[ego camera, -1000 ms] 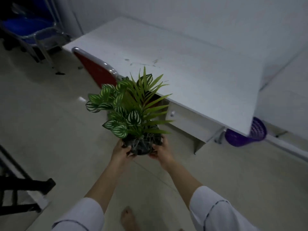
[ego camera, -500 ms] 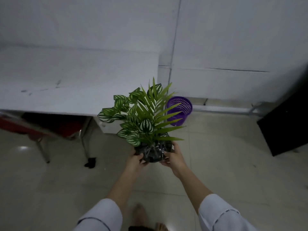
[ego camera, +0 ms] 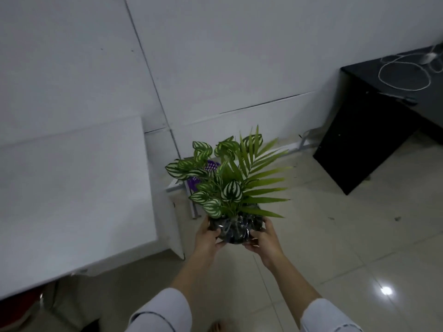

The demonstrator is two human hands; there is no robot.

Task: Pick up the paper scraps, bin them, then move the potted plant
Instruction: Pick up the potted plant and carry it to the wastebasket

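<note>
Potted plant carried above a glossy tiled floor

Head view: the potted plant [ego camera: 236, 207], with striped oval leaves, thin fronds and a dark marbled round pot, is clasped at centre by the left hand [ego camera: 208, 238] and right hand [ego camera: 263, 238]; purple mesh bin [ego camera: 211, 167] at 12 o'clock behind it.

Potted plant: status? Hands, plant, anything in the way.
Left hand and right hand both clasp the pot, one each side. Potted plant upright, carried above the floor. White desk close on the left; purple bin behind the leaves.
</note>
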